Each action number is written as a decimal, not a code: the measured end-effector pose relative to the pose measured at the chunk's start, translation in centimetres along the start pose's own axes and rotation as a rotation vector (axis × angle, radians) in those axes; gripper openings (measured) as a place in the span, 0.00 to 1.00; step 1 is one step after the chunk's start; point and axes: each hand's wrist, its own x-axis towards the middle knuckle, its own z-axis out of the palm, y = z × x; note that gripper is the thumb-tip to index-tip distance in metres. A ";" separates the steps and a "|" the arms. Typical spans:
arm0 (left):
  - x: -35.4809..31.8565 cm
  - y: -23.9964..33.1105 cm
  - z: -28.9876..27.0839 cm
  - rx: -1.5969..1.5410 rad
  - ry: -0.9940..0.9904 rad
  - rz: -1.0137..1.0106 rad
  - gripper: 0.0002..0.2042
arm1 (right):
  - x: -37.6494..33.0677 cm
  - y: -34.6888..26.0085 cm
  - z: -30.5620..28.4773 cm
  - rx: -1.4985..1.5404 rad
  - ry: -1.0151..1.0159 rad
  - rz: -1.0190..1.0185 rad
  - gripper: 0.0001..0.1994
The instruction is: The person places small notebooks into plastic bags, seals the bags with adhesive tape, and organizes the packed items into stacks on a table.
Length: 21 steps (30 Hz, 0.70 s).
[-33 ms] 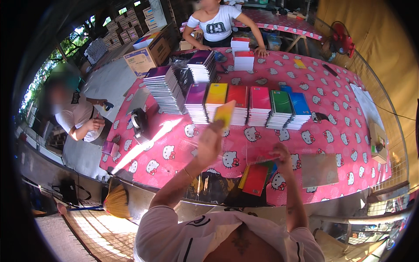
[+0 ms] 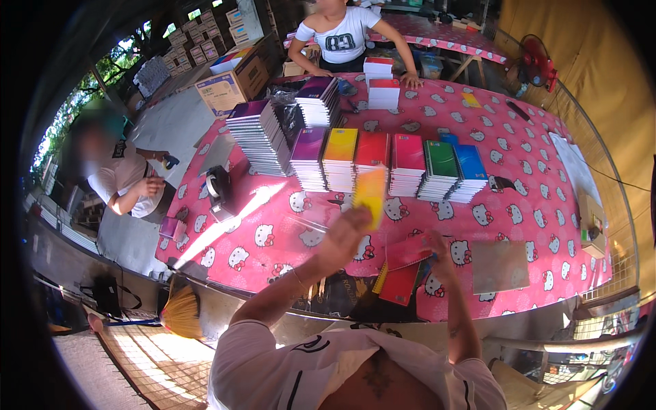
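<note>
My left hand [image 2: 347, 234] is closed on a yellow notebook [image 2: 369, 199], held tilted above the table in front of the stacks and slightly blurred. Lower to the right, my right hand [image 2: 443, 258] grips the edge of a pink notebook [image 2: 408, 251]. Beneath that lies a red notebook [image 2: 398, 284], with the edge of a yellow one showing at its left. Beyond my hands stand stacks side by side: purple [image 2: 309, 147], yellow [image 2: 341, 145], red [image 2: 372, 147], pink [image 2: 408, 152], green [image 2: 441, 160] and blue [image 2: 470, 162].
Taller purple notebook stacks [image 2: 270, 147] rise behind at the left, near a black tape dispenser [image 2: 219, 191]. A grey sheet [image 2: 500, 266] lies at the right on the pink patterned table [image 2: 540, 205]. One person [image 2: 342, 37] stands across the table, another [image 2: 130, 181] at the left.
My left hand has moved right and slightly down with the yellow notebook, now more upright. The pink notebook at my right hand has turned so its cover shows more.
</note>
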 end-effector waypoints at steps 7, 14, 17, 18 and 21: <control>-5.3 2.5 6.1 -0.245 -0.494 0.024 0.18 | -3.6 6.2 1.2 0.506 0.233 0.417 0.21; 2.5 -12.6 0.6 0.328 0.050 -0.463 0.19 | -2.0 2.7 3.1 -0.163 0.129 0.428 0.20; -1.8 -3.6 4.5 -0.227 -0.413 -0.339 0.23 | -1.2 3.2 2.4 -0.085 0.202 0.445 0.15; -3.7 0.2 5.7 -0.210 -0.601 -0.193 0.26 | -0.8 2.9 2.5 -0.109 0.221 0.457 0.14; -6.0 6.1 8.0 -0.116 -0.728 -0.162 0.30 | 0.5 2.4 1.3 -0.034 0.360 0.432 0.11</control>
